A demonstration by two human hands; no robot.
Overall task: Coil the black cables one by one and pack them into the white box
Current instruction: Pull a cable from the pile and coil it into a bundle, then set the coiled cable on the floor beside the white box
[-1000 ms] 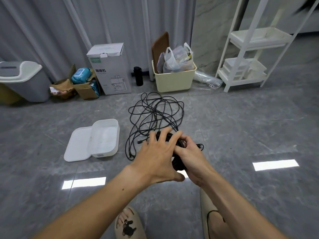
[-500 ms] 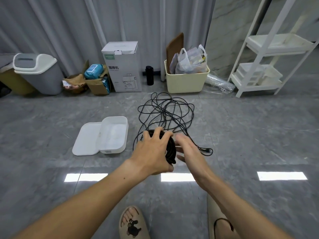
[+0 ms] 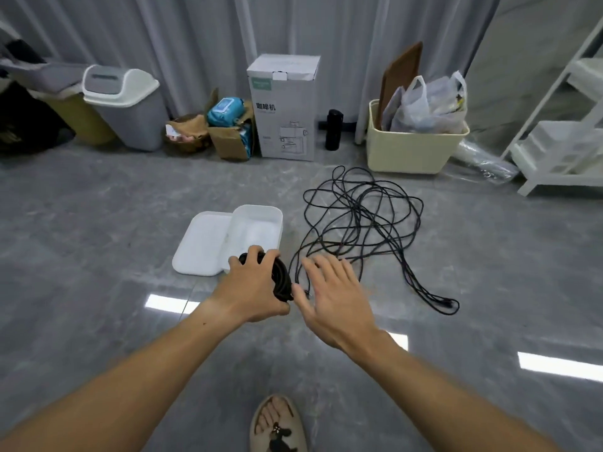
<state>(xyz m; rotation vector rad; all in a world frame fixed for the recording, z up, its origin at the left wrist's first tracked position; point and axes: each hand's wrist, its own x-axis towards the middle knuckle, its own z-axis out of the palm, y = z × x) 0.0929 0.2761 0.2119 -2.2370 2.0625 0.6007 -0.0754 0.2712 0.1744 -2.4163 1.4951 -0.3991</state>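
Lying loose on the grey floor [image 3: 98,223], a tangle of black cables [image 3: 362,220] is seen spread in wide, overlapping loops, with one plug end [image 3: 448,303] trailing out toward the right. A further black cable, already wound into a tight coil [image 3: 280,278], is held just above the near right corner of the white box [image 3: 257,230]. The box is seen to be open and shallow, with its white lid [image 3: 202,246] laid flat against its left side.

Along the grey curtain [image 3: 195,37] at the back, a lidded grey bin [image 3: 125,106], a small brown carton holding a blue pack [image 3: 228,125], a tall white carton [image 3: 284,106], a black bottle [image 3: 333,129] and a cream tub stuffed with plastic bags [image 3: 414,145] are lined up. A white shelf rack [image 3: 561,138] is placed at the far right. A slippered foot [image 3: 277,425] is visible at the bottom edge. The space between the coil and the box is not blocked by anything.

The coil is gripped by the left hand [image 3: 254,288], its fingers [image 3: 251,256] curled over the top of the loops and its thumb tucked beneath. The right hand [image 3: 332,295] is held flat just beside the coil, above the near edge of the tangle, with its fingers [image 3: 323,265] spread wide and nothing held; slight blur is seen at the fingertips.
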